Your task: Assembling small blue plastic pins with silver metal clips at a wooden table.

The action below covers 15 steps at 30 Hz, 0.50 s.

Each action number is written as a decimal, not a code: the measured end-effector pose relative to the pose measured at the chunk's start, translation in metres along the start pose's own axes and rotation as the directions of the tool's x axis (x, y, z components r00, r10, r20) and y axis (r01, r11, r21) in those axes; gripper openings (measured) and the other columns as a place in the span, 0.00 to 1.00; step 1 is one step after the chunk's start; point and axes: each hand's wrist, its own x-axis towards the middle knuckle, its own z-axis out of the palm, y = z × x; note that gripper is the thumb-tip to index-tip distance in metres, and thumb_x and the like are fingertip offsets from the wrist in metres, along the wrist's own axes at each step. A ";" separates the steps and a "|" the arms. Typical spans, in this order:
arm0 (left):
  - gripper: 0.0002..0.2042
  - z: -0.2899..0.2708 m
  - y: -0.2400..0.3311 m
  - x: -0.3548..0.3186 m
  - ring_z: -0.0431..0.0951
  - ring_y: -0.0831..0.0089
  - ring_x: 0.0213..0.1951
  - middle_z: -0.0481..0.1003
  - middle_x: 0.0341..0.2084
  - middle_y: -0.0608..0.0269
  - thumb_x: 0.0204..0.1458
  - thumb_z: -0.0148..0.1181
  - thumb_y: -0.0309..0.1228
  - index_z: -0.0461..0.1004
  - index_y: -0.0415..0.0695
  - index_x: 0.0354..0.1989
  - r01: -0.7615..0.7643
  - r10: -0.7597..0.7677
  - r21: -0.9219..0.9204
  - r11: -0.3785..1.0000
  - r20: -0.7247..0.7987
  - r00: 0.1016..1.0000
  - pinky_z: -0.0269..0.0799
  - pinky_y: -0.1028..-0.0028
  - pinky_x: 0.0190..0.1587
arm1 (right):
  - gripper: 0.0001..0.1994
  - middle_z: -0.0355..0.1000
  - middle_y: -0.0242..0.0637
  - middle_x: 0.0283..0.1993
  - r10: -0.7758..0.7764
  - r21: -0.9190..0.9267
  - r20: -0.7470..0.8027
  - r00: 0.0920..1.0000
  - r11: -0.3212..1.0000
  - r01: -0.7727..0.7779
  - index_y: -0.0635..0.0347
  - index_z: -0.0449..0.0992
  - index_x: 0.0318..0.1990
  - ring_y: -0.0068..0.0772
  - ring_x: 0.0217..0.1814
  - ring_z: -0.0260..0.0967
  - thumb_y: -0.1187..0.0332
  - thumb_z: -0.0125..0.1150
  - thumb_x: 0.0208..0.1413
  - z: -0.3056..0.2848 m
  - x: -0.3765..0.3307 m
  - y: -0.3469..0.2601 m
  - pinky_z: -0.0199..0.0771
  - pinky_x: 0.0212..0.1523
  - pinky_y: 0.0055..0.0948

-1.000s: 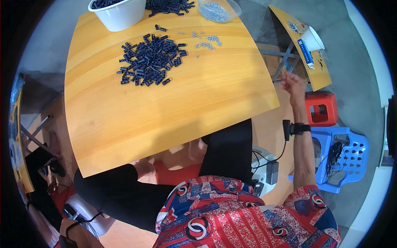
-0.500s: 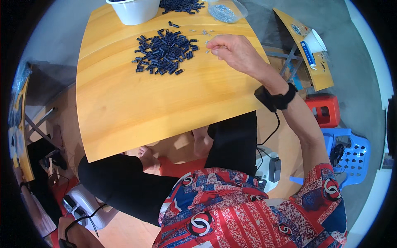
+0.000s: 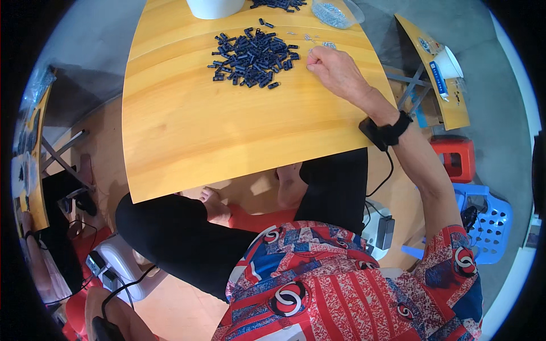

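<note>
On the wood-grained table (image 3: 244,131), a smooth white tub (image 3: 215,8) and a clear rounded bowl (image 3: 356,12) stand beyond the heaped black tubular parts (image 3: 254,57) and small silvery pieces (image 3: 328,44). Beside these, your right hand (image 3: 336,73) has fingers curled closed; what they hold, I cannot tell.

Small silvery pieces (image 3: 329,44) lie scattered beside heaped black parts (image 3: 256,58).
</note>
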 end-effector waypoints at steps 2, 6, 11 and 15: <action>0.21 -0.001 -0.003 0.000 0.68 0.64 0.52 0.70 0.47 0.50 0.53 0.53 0.37 0.65 0.44 0.54 0.000 0.000 0.013 1.000 -0.007 1.000 0.58 0.71 0.57 | 0.05 0.70 0.47 0.27 0.016 0.053 -0.028 0.999 0.998 -0.014 0.64 0.69 0.28 0.51 0.31 0.68 0.71 0.52 0.48 -0.001 -0.008 -0.011 0.67 0.34 0.42; 0.21 -0.006 -0.012 0.003 0.68 0.64 0.52 0.70 0.47 0.50 0.52 0.53 0.37 0.65 0.44 0.54 0.003 -0.002 0.042 0.999 -0.031 1.000 0.59 0.71 0.57 | 0.05 0.70 0.46 0.26 0.090 0.190 -0.012 0.996 0.978 -0.087 0.64 0.69 0.30 0.50 0.30 0.68 0.71 0.52 0.48 0.000 -0.022 -0.025 0.67 0.33 0.41; 0.21 -0.010 -0.026 0.003 0.68 0.64 0.52 0.70 0.47 0.50 0.52 0.53 0.36 0.65 0.44 0.54 0.004 0.001 0.082 0.997 -0.059 0.998 0.59 0.71 0.57 | 0.05 0.70 0.44 0.28 0.223 0.312 0.078 0.972 0.920 -0.236 0.64 0.69 0.31 0.42 0.30 0.70 0.73 0.54 0.49 0.000 -0.033 -0.030 0.68 0.31 0.36; 0.21 -0.017 -0.028 0.002 0.69 0.65 0.52 0.70 0.46 0.50 0.52 0.53 0.36 0.65 0.44 0.54 0.009 -0.002 0.096 0.995 -0.076 0.997 0.59 0.71 0.57 | 0.04 0.71 0.42 0.29 0.216 0.432 0.005 0.976 0.880 -0.197 0.63 0.70 0.33 0.38 0.32 0.71 0.73 0.54 0.50 0.005 -0.039 -0.031 0.69 0.34 0.33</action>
